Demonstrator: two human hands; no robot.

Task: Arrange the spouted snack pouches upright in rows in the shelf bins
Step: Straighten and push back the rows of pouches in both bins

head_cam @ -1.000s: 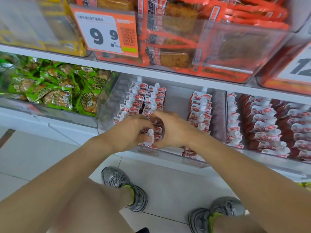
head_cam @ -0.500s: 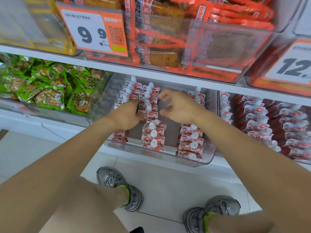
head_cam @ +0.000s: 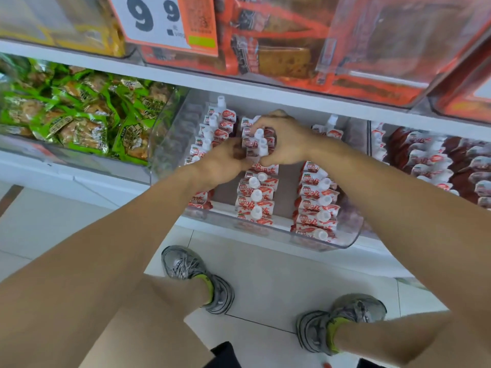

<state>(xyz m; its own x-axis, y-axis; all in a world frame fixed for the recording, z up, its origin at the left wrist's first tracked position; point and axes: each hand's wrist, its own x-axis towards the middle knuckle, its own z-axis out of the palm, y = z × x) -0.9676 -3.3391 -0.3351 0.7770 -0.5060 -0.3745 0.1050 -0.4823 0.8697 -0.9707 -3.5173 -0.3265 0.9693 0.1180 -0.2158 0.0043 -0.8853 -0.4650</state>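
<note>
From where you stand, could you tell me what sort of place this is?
Most likely a snack aisle in a shop: white shelves carry clear bins of packaged snacks, and an orange price tag reads 9.9.

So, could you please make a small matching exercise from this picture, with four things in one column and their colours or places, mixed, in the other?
Things:
1. green snack packets
2. price sign
3. spouted pouches
4. shoes

Descriptions:
A. on the floor tiles, grey with yellow-green socks above them
B. in the clear bin on the lower shelf, standing in rows with white caps
C. in the bin at the left of the lower shelf
D. on the upper shelf, orange and white, showing two nines

Pairs: 1-C, 2-D, 3-B, 4-A
</note>
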